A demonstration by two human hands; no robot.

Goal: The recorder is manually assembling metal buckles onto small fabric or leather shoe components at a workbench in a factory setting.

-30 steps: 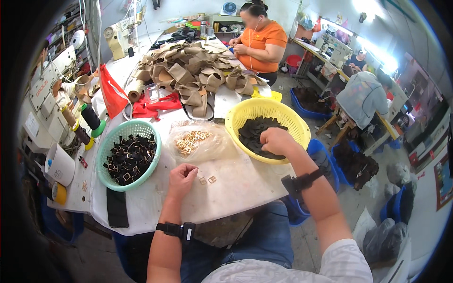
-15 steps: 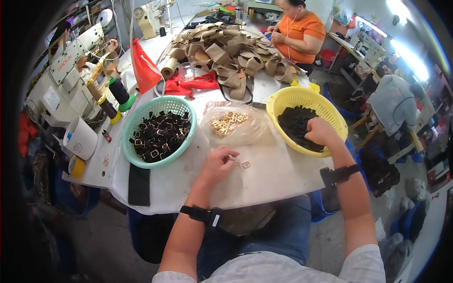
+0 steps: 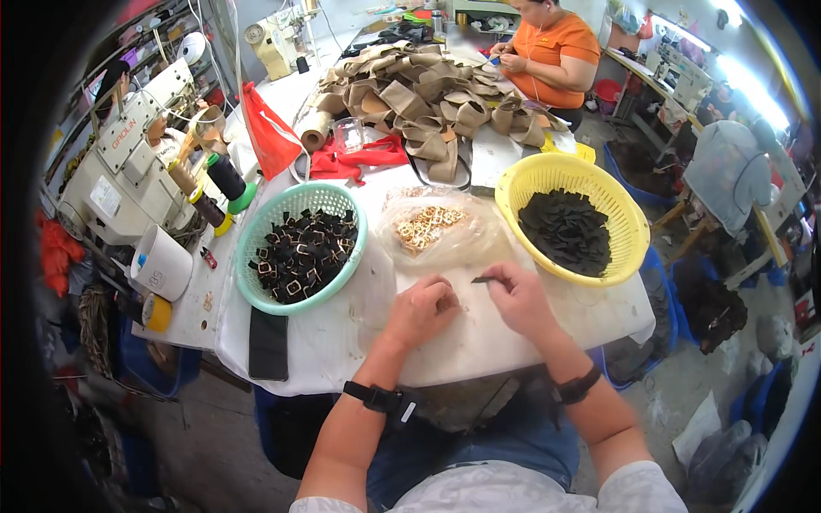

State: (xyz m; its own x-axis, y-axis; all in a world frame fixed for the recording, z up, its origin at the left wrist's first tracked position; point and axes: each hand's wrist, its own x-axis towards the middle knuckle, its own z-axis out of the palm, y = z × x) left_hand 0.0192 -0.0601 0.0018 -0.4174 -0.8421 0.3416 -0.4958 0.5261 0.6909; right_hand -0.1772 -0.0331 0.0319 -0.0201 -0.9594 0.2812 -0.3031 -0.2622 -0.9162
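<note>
Strip of black material (image 3: 481,280) juts left from my right hand (image 3: 522,301), pinched at one end, presumably leaving its tip free. My left hand (image 3: 421,312) curls nearby, its grip hidden; I can't tell what it holds. The yellow basket (image 3: 623,205) stands right, likely for easy reach.

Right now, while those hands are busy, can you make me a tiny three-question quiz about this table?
1. Which hand pinches a black strip above the table?
2. True or false: the clear bag of gold-coloured buckles lies between the green basket and the yellow basket.
3. Which basket is the dark phone nearest: A, the yellow basket, or B, the green basket?

Key: 1, the right hand. 2, true. 3, B.
</note>
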